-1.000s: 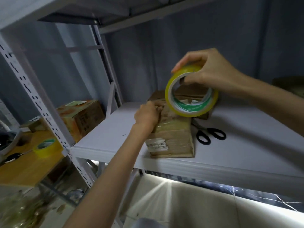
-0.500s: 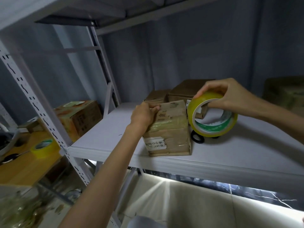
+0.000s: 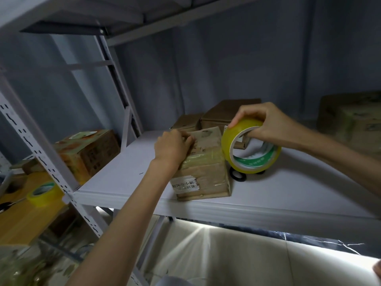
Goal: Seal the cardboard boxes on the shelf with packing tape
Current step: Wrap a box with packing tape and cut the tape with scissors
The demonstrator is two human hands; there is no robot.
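A small brown cardboard box point(image 3: 206, 174) with a white label stands near the front edge of the white shelf point(image 3: 132, 172). My left hand point(image 3: 172, 146) grips its upper left corner with curled fingers. My right hand point(image 3: 261, 122) holds a yellow roll of packing tape point(image 3: 250, 149) just right of the box, thumb on the outside and fingers through the core. Clear tape lies across the box's top. Whether a strip runs from the roll to the box I cannot tell.
Black scissors point(image 3: 239, 175) lie on the shelf under the roll, mostly hidden. Two more cardboard boxes point(image 3: 222, 114) stand behind, another point(image 3: 350, 118) at the far right. Left, past the shelf post point(image 3: 41, 145), a printed box point(image 3: 88, 151) and a second tape roll point(image 3: 41, 193) sit on a wooden table.
My right hand has lowered the tape roll from above the box to its right side near the shelf. My left hand has kept its hold on the box's corner.
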